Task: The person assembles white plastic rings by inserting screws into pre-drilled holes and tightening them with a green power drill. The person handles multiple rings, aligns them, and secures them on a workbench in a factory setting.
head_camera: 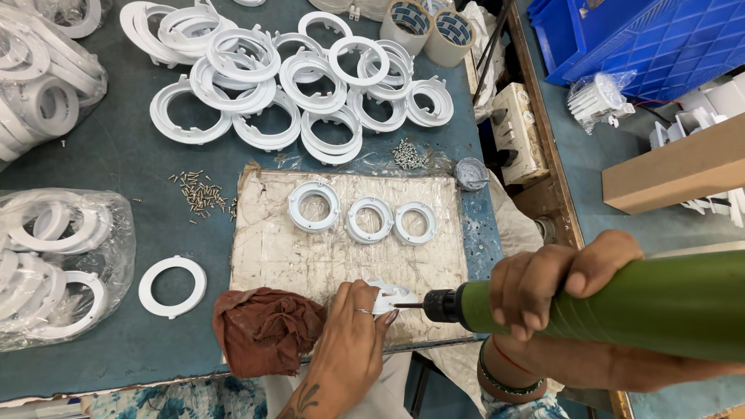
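Head view, looking straight down. The left hand is pinched around a small white plastic ring at the near edge of a worn board on the counter. The ring is white and round with little tabs on the rim, same sort as the others lying around, though fingers cover most of it so I can't really make out its shape. The right hand is wrapped tight around a fat green screwdriver, lying sideways, with its black tip and thin bit touching the ring.

Three more white rings sit in a row further up the board, well apart from the hands. A crumpled reddish-brown rag lies just beside the left hand. Behind the board there's a big pile of rings, two little heaps of screws, and two rolls of tape. Bagged rings sit on the left, with one loose flat ring nearby.
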